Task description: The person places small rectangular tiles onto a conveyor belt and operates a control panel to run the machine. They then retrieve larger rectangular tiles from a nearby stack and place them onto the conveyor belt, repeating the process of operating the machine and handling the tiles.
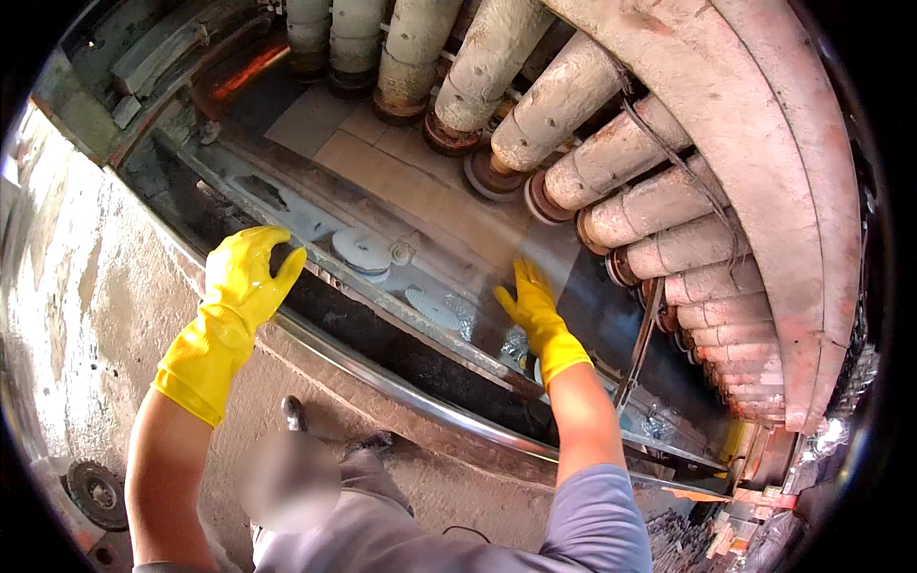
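Note:
Both of my hands wear long yellow rubber gloves. My left hand (250, 275) is over the near edge of the machine, thumb and curled fingers apart with nothing between them. Farther in and to the right, my right hand (535, 304) reaches over the machine bed with its fingers stretched out, by the edge of the flat beige-brown slabs (420, 191). Whether its fingertips touch a slab I cannot tell. Between my hands are a round white disc (363, 250) and a perforated pale oval piece (432, 307), along the inner side of the metal ledge (382, 304).
A curved row of thick, crusted cylinders (497, 67) stands over the slabs, beneath a large pale beam (755, 124). A shiny metal rail (411, 393) runs along the near edge. A slanted metal bar (642, 344) is right of my right hand. A dark toothed wheel (97, 495) lies lower left.

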The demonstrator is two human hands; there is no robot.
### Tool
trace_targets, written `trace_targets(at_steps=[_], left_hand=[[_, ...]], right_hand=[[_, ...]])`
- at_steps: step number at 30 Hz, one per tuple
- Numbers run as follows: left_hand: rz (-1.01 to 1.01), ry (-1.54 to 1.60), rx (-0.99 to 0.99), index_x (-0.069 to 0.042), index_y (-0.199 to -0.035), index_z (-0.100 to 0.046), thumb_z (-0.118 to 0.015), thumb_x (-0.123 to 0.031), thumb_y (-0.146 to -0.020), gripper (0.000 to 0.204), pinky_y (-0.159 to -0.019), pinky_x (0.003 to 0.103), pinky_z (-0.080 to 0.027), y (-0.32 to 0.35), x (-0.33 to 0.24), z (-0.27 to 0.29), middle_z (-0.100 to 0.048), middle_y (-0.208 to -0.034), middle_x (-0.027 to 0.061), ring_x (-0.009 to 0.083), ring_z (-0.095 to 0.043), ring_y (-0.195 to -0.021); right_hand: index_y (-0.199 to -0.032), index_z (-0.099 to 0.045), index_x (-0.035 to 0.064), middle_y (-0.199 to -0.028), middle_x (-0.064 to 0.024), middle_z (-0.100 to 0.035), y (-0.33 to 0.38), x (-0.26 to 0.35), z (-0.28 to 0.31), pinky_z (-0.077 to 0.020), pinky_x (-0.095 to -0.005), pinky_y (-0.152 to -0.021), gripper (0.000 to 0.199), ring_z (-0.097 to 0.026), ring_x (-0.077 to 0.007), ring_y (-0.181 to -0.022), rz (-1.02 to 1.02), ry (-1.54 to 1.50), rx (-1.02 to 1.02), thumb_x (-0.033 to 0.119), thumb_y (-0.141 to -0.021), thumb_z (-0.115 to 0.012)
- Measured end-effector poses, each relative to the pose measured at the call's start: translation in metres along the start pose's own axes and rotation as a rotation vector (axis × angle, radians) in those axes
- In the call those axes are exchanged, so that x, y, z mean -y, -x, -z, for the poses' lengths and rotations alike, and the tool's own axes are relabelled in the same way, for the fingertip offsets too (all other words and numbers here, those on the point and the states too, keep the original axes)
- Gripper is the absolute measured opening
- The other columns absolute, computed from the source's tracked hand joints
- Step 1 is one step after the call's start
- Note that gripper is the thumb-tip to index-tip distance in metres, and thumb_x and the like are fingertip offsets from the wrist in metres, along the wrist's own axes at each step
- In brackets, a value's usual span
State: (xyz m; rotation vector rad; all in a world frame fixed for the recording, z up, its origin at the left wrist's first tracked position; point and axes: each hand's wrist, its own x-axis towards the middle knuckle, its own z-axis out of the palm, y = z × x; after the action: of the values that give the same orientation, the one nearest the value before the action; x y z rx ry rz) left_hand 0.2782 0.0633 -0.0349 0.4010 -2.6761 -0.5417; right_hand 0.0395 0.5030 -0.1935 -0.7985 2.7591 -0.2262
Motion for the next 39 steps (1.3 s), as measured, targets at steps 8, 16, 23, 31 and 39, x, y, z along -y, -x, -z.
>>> trace_targets(at_steps=[8, 16, 23, 31, 39], left_hand=[[0.042, -0.04, 0.123, -0.005, -0.104, -0.077, -0.076, -0.04, -0.087, 0.039, -0.085, 0.047, -0.058, -0.028, -0.002, -0.002, -0.076, -0.099, 0.0178, 0.0393, -0.072, -0.096], [-0.071, -0.005, 0.557, -0.003, -0.112, -0.074, -0.071, -0.05, -0.09, 0.052, -0.094, 0.049, -0.056, -0.09, -0.011, -0.005, -0.075, -0.108, 0.0211, 0.0402, -0.07, -0.107], [-0.173, -0.052, 0.783, -0.001, -0.137, -0.066, -0.074, -0.057, -0.089, 0.074, -0.111, 0.046, -0.048, -0.226, 0.099, -0.035, -0.067, -0.137, 0.0233, 0.0394, -0.063, -0.128], [-0.046, -0.435, 1.003, -0.004, -0.161, -0.041, -0.065, -0.057, -0.096, 0.087, -0.127, 0.042, -0.03, -0.337, 0.2, -0.108, -0.04, -0.166, 0.0194, 0.0331, -0.037, -0.155], [-0.038, -0.493, 1.053, -0.002, -0.16, -0.042, -0.061, -0.06, -0.098, 0.087, -0.126, 0.043, -0.031, -0.373, 0.174, -0.162, -0.041, -0.165, 0.0206, 0.0349, -0.038, -0.154]], right_hand=[[-0.151, -0.052, 0.0031, -0.146, -0.0276, -0.059, 0.085, 0.069, 0.122, -0.0391, -0.0459, -0.119, 0.069, -0.05, -0.0432, -0.142, -0.08, -0.198, 0.124, 0.045, -0.099, -0.069], [-0.13, -0.071, 0.0062, -0.126, -0.0239, -0.071, 0.163, 0.17, 0.161, -0.0487, -0.0446, -0.104, 0.047, -0.065, -0.0413, -0.12, -0.278, -0.408, -0.096, 0.043, -0.102, -0.065], [-0.101, -0.078, 0.0066, -0.095, -0.0188, -0.076, 0.137, 0.155, 0.113, -0.0565, -0.0449, -0.079, 0.033, -0.072, -0.0398, -0.09, -0.548, -0.153, -0.537, 0.039, -0.098, -0.072], [-0.096, -0.078, 0.006, -0.088, -0.0129, -0.077, 0.117, 0.135, 0.112, -0.0568, -0.0397, -0.071, 0.027, -0.073, -0.0324, -0.077, -0.609, -0.214, -0.428, 0.032, -0.098, -0.072], [-0.1, -0.078, 0.0071, -0.086, -0.0101, -0.077, 0.092, 0.126, 0.124, -0.057, -0.0379, -0.069, 0.026, -0.073, -0.026, -0.072, -0.622, -0.237, -0.416, 0.033, -0.098, -0.072]])
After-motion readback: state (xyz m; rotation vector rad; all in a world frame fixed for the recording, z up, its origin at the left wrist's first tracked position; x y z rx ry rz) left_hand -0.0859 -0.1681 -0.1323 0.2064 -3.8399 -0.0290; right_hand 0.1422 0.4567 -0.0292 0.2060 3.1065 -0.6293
